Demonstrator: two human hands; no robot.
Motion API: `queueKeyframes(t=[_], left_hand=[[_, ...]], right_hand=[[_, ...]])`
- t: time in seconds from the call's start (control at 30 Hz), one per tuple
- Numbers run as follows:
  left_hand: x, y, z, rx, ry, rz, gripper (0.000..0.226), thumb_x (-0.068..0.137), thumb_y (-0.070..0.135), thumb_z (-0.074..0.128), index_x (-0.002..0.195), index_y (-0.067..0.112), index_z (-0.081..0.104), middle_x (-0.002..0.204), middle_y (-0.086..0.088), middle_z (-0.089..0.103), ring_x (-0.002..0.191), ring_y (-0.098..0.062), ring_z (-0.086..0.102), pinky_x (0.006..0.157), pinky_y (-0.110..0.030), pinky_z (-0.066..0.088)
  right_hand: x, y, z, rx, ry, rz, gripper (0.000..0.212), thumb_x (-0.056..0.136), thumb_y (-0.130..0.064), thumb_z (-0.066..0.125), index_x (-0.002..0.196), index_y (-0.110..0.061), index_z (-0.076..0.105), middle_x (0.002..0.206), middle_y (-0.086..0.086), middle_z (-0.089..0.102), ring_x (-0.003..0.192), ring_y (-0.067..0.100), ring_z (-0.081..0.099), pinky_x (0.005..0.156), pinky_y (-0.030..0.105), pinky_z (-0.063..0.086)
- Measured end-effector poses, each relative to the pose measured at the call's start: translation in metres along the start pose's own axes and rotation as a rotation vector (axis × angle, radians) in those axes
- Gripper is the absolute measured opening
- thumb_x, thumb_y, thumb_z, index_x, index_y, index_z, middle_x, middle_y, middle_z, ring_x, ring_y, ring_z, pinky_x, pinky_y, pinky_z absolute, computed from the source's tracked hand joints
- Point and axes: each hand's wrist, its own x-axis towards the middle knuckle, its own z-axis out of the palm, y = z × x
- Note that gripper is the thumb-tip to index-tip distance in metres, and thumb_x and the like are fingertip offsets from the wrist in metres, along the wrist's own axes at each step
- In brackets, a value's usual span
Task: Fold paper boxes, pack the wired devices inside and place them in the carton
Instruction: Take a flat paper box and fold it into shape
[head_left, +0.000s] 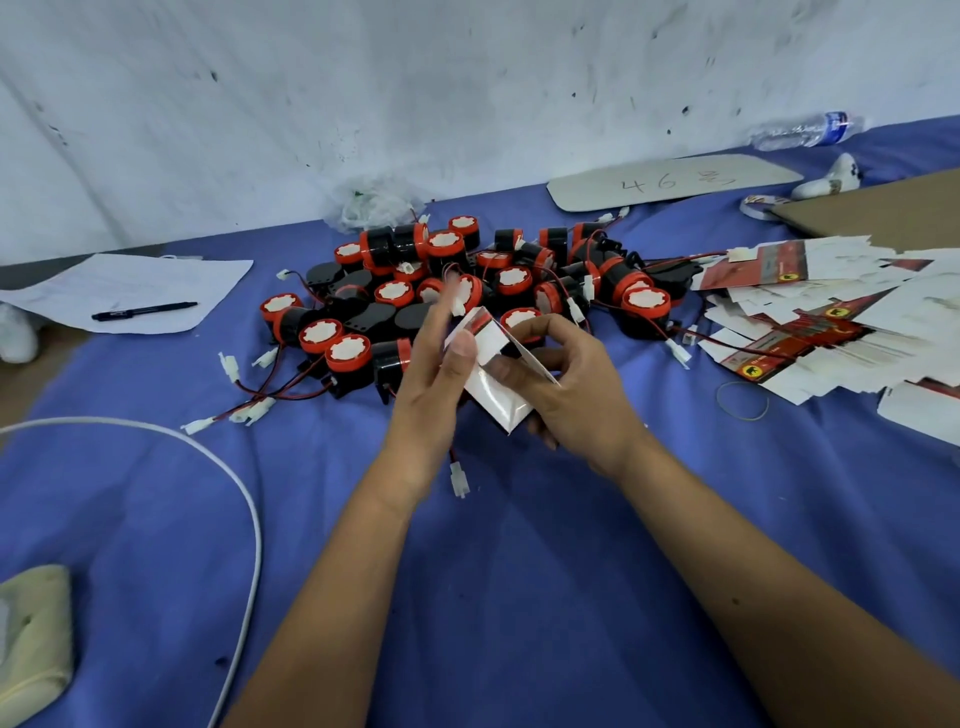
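A small white paper box (493, 400) with a red and black printed edge is held between both hands above the blue cloth. My right hand (571, 384) grips it from the right, fingers curled round its side and a raised flap. My left hand (436, 364) presses its thumb on the box's left flap, its fingers straight and blurred. A red and black wire with a white connector (459, 480) hangs below the hands. Behind them lies a heap of black and red round wired devices (467, 280). Flat unfolded boxes (831, 322) are piled at the right.
A brown carton flap (893, 213) shows at the far right. A pen (144, 310) lies on a sheet of paper at left. A white cable (249, 499) curves across the cloth. A rubber band (743, 401), a water bottle (805, 131) and a grey board (675, 182) lie behind.
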Motion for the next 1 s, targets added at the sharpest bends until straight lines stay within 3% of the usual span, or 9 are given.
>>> queueKeyframes(t=[0.13,0.27,0.37,0.5,0.6,0.77,0.9,0.93,1.0], left_hand=[[0.001,-0.012,0.001,0.165,0.062,0.109,0.054,0.101,0.052,0.045,0.143,0.021,0.057,0.142,0.012,0.060,0.136,-0.009,0.053,0.113,-0.040,0.045],[0.003,-0.013,-0.001,0.149,0.168,0.146,0.032,0.105,0.031,0.050,0.132,0.019,0.061,0.127,0.018,0.066,0.122,-0.003,0.061,0.097,-0.021,0.051],[0.006,-0.008,-0.003,0.113,0.300,0.118,0.019,0.102,0.032,0.050,0.117,0.028,0.061,0.112,0.018,0.068,0.104,0.003,0.064,0.086,-0.018,0.050],[0.006,-0.007,-0.005,0.104,0.320,0.139,0.013,0.107,0.022,0.050,0.114,0.024,0.061,0.107,0.016,0.068,0.097,0.005,0.064,0.080,-0.015,0.049],[0.005,-0.007,-0.004,0.159,0.285,0.182,0.017,0.106,0.021,0.051,0.118,0.017,0.062,0.113,0.009,0.066,0.103,0.001,0.064,0.085,-0.015,0.048],[-0.001,-0.004,0.003,0.113,0.094,0.110,0.027,0.105,0.032,0.047,0.131,0.027,0.053,0.130,0.020,0.060,0.123,-0.008,0.059,0.099,-0.026,0.050],[-0.006,0.006,0.001,0.162,-0.024,0.140,0.066,0.090,0.010,0.049,0.150,0.035,0.035,0.161,-0.010,0.031,0.148,-0.035,0.034,0.115,-0.063,0.037],[-0.007,0.007,0.001,0.231,-0.067,0.181,0.073,0.087,0.006,0.050,0.154,0.029,0.033,0.163,-0.010,0.026,0.152,-0.035,0.026,0.118,-0.063,0.033],[-0.008,0.004,0.001,0.400,-0.133,0.279,0.076,0.086,0.005,0.056,0.156,0.025,0.035,0.167,-0.007,0.016,0.159,-0.023,0.010,0.125,-0.048,0.026]], right_hand=[[-0.002,-0.003,-0.002,0.019,-0.093,-0.028,0.046,0.091,-0.037,0.074,0.128,-0.033,0.047,0.102,0.001,0.070,0.046,0.030,0.061,0.037,0.031,0.045],[-0.004,-0.008,-0.002,0.071,-0.202,-0.084,0.049,0.097,-0.017,0.068,0.137,-0.033,0.045,0.124,-0.002,0.063,0.056,0.034,0.067,0.044,0.037,0.054],[-0.005,-0.008,-0.001,0.153,-0.269,-0.069,0.056,0.095,-0.009,0.069,0.143,-0.026,0.046,0.134,0.003,0.058,0.072,0.036,0.070,0.057,0.042,0.060],[-0.006,-0.011,0.001,0.257,-0.322,-0.008,0.055,0.094,-0.035,0.064,0.144,-0.021,0.047,0.132,0.016,0.057,0.079,0.037,0.067,0.063,0.044,0.060],[-0.006,-0.012,0.002,0.279,-0.277,0.050,0.057,0.090,-0.050,0.058,0.140,-0.022,0.051,0.125,0.023,0.060,0.073,0.038,0.065,0.057,0.041,0.058],[-0.005,-0.006,0.003,0.119,-0.172,0.047,0.044,0.091,-0.038,0.071,0.129,-0.019,0.060,0.104,0.015,0.068,0.064,0.034,0.067,0.052,0.038,0.057],[-0.004,-0.007,0.004,0.178,-0.118,0.056,0.040,0.091,-0.040,0.069,0.120,-0.013,0.064,0.093,0.017,0.069,0.058,0.029,0.060,0.045,0.032,0.051],[-0.003,-0.007,0.004,0.207,-0.109,0.069,0.040,0.091,-0.042,0.069,0.118,-0.012,0.066,0.089,0.016,0.069,0.056,0.026,0.059,0.043,0.030,0.049],[-0.001,-0.006,0.002,0.260,-0.102,0.096,0.041,0.092,-0.046,0.066,0.116,-0.012,0.068,0.085,0.013,0.068,0.055,0.023,0.057,0.042,0.028,0.046]])
